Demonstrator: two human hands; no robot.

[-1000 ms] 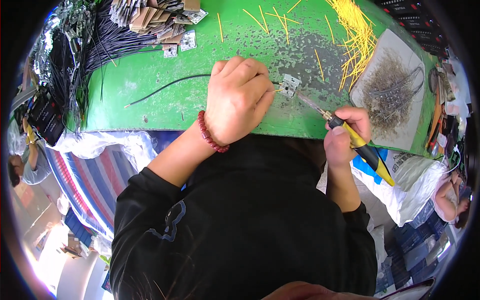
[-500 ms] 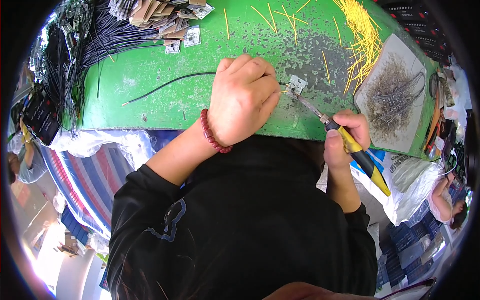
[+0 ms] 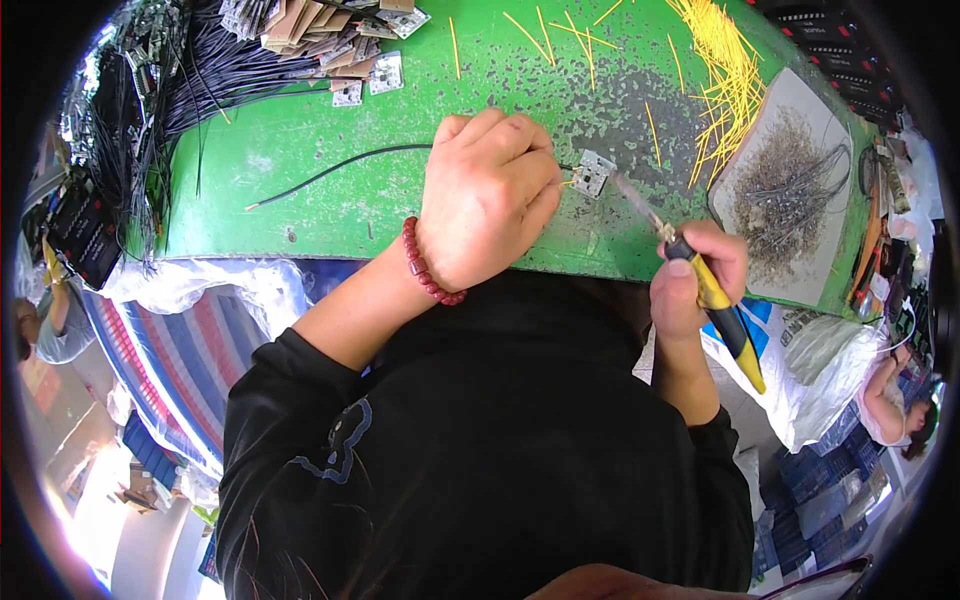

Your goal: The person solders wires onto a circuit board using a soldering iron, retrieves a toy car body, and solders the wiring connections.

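My right hand [image 3: 697, 275] is closed around the yellow and black handle of a soldering iron [image 3: 722, 305]. Its metal tip points up and left, a little to the right of a small white circuit board [image 3: 592, 175] and apart from it. On the green bench, my left hand [image 3: 493, 190] is closed over a thin black cable [image 3: 340, 163] and a yellow wire [image 3: 568, 182] that reaches the board's left edge. The cable's other end trails off to the left. Which wires the left fingertips pinch is partly hidden under the hand.
Several loose yellow wires [image 3: 543, 38] lie at the back, with a large heap of yellow wires [image 3: 722, 75] at the right. A pale board [image 3: 790, 190] bears brown residue and dark wires. Boards with black cables [image 3: 320, 40] are piled at the back left. People sit at both sides.
The soldering iron's tip has lifted off the circuit board and moved right, so the board shows more fully. My left hand stays almost in place.
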